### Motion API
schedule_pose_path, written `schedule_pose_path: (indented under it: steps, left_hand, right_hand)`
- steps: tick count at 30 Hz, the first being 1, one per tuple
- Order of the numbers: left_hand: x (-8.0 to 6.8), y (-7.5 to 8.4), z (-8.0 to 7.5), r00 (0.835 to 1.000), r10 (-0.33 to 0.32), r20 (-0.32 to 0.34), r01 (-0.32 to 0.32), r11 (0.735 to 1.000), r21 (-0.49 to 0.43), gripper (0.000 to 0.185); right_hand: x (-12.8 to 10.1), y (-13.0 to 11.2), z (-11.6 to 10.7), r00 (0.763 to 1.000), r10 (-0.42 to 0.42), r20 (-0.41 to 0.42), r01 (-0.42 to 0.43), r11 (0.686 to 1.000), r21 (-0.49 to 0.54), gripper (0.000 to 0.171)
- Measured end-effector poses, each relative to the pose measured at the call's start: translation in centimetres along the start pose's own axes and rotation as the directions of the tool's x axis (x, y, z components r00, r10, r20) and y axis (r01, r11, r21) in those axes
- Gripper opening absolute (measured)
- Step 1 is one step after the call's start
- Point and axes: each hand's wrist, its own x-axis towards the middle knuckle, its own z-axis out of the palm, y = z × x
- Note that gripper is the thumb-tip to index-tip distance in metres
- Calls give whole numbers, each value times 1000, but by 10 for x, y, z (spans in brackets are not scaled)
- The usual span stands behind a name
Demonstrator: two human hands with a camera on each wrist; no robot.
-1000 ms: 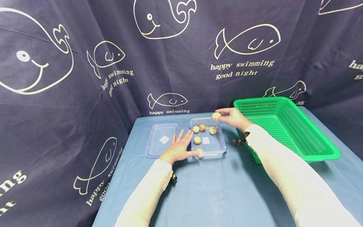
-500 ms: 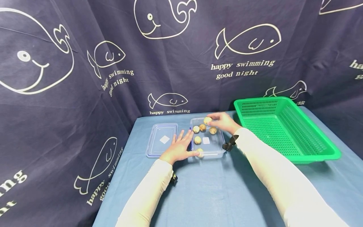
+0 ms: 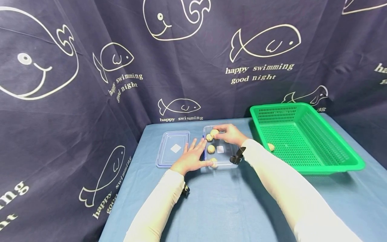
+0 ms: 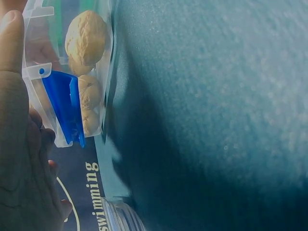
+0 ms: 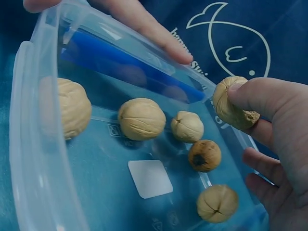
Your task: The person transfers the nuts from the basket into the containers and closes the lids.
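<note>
The right hand (image 3: 231,134) pinches a walnut (image 5: 226,109) near the plastic container's (image 3: 225,163) far-left corner; the spread left hand (image 3: 190,159) touches its left edge.

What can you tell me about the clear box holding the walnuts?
The clear box looks like plastic: rectangular, with a blue latch on its left side and a white square at its floor. It stands upright and lidless on blue cloth, with five walnuts inside; the left hand touches its rim.

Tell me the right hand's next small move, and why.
Probably lower the walnut into the box and let go: the right hand pinches it over the open box's far end, and five other walnuts lie inside.
</note>
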Motion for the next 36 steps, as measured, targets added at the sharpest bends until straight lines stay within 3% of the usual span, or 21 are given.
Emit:
schedule_pose_path:
  steps: [6,11,25,36]
  left_hand:
    - [0,0,0,1000,-1,-1,1,1000,6,106]
    - [-1,0,-1,1000,-5,4,5,1000,9,105]
    - [0,1,0,1000,-4,15,4,1000,11,106]
    - [-1,1,-2,1000,5,11,-5,1000,-5,105]
  right_hand:
    - [4,1,9,995,-101,-19,101,994,30,46]
    - [2,-2,15,990,-134,-30,136,990,44,46]
    - [3,2,29,1000,-17,20,16,999,45,46]
    - [1,1,28,997,-16,75,13,999,34,48]
